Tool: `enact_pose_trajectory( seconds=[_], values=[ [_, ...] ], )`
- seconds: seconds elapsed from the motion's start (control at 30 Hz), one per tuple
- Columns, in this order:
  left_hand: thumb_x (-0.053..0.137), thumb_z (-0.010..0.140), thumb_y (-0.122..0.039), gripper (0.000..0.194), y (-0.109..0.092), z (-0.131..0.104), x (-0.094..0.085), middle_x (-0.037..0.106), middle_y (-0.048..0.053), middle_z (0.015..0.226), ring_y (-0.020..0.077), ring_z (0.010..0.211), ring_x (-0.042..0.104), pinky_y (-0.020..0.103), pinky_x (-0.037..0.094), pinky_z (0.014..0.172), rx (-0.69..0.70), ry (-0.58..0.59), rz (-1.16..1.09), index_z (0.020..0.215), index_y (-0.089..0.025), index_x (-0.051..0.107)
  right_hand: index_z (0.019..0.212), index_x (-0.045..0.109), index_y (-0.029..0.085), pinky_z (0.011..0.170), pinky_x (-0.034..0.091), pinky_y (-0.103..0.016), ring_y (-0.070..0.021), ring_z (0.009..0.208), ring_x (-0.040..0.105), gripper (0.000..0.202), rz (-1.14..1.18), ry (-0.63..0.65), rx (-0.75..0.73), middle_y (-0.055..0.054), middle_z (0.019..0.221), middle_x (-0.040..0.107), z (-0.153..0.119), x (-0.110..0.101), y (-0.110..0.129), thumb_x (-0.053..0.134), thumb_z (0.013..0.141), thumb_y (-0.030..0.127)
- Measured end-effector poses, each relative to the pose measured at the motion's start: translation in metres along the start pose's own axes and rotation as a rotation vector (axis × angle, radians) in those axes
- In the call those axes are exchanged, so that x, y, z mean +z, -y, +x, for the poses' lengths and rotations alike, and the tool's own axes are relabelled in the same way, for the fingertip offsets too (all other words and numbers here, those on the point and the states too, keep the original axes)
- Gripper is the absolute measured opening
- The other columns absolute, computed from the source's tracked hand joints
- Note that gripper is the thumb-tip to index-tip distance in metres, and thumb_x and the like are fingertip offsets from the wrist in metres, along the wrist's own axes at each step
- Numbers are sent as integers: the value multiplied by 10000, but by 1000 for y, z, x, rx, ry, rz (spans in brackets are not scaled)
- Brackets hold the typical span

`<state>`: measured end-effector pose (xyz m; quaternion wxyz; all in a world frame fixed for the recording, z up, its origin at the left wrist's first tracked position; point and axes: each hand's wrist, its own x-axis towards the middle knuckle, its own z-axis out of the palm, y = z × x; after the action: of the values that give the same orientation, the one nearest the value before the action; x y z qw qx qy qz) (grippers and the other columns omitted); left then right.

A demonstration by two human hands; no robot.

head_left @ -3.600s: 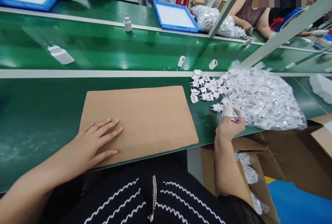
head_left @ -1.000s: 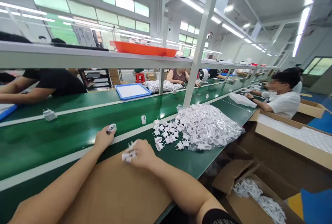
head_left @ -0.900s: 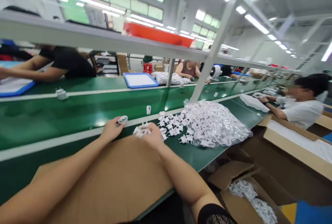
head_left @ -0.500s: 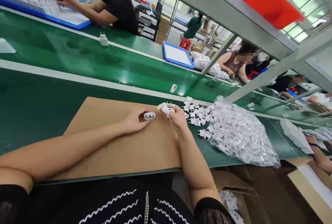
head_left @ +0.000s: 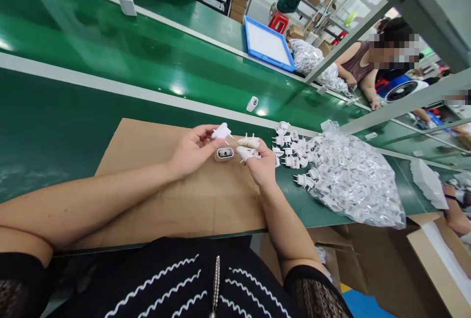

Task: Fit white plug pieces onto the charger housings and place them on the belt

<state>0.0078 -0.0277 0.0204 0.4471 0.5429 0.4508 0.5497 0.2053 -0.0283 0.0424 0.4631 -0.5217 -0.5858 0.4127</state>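
Note:
My left hand (head_left: 191,148) pinches a white plug cap (head_left: 221,131) with thin metal pins pointing right. Just below its thumb is a white charger housing (head_left: 223,155), its open end showing small parts inside; whether the hand touches it I cannot tell. Close by on the right, my right hand (head_left: 263,161) is closed on more white plug pieces (head_left: 247,153), partly hidden by its fingers, some of which look covered with pale finger cots. Both hands are over a brown cardboard sheet (head_left: 176,200).
Loose white plug caps (head_left: 294,151) lie right of the cardboard, beside a clear plastic bag (head_left: 356,175) full of them. A white housing (head_left: 252,104) sits on the green belt (head_left: 206,87). Across it are an upright charger (head_left: 126,0), a blue tray (head_left: 270,45) and co-workers.
My left hand has gone from holding the housing to pinching a plug cap above it. The right hand still holds plug pieces. The view has tilted lower and shifted.

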Motion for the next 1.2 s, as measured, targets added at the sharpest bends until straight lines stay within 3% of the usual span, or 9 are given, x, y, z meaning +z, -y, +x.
enact_pose_trajectory(
  seconds=[0.2,0.37,0.5,0.6,0.7,0.8,1.0,1.13,1.2],
  values=[
    [747,879,-394,334,-8,-7,6,745,55,1032,189,851,654,367,577,838,75,55,73,1180,-250,722,972,790,278,735,584,-340,-207,919,670,271,-49,-3,-65,-36,1077,699,-4,6,-1,809,772,460],
    [855,750,-409,710,4,-8,-1,613,100,1430,323,1284,548,516,438,1117,207,141,414,1395,-262,596,946,779,274,824,580,-381,-224,951,671,159,-207,-42,-206,-48,1003,685,1,-7,6,747,833,380],
    [795,823,-466,353,16,0,-8,745,50,1052,308,1101,605,507,451,1039,169,283,540,1105,-264,732,986,787,279,735,548,-361,-221,877,644,168,-607,-6,-325,-55,952,627,2,-32,17,699,844,295],
    [765,839,-438,236,17,2,-9,742,35,960,283,1010,622,465,483,970,159,297,523,989,-258,736,980,782,271,629,480,-314,-199,788,614,188,-832,88,-282,-44,920,600,0,-44,20,686,821,244],
    [809,771,-443,477,16,1,-9,714,64,1200,308,1129,600,486,477,1028,142,303,505,1197,-257,701,927,776,252,604,439,-299,-188,754,609,169,-910,213,-173,-35,909,604,0,-45,17,717,774,215],
    [749,822,-430,668,20,0,-12,675,92,1255,309,1165,585,488,487,1040,134,399,480,1449,-265,588,958,788,245,640,455,-305,-192,793,633,238,-862,262,-101,-37,950,613,4,-38,12,704,750,168],
    [734,867,-466,414,26,3,-11,695,71,1043,277,1020,624,444,541,928,78,449,436,1231,-271,709,868,802,239,704,513,-326,-204,832,652,169,-553,125,41,-41,934,668,18,-36,1,768,730,332],
    [916,639,-571,832,17,1,-11,629,100,1263,293,1084,610,457,552,966,35,359,430,1347,-259,611,809,759,209,585,480,-286,-158,687,604,298,-237,52,203,-30,847,710,21,-37,-1,863,622,417],
    [881,696,-570,881,10,-1,-11,578,110,1379,292,1129,595,465,541,995,98,332,426,1450,-273,536,815,743,203,515,439,-257,-134,628,570,319,-91,42,240,-22,814,713,19,-33,2,880,614,410]
  ],
)
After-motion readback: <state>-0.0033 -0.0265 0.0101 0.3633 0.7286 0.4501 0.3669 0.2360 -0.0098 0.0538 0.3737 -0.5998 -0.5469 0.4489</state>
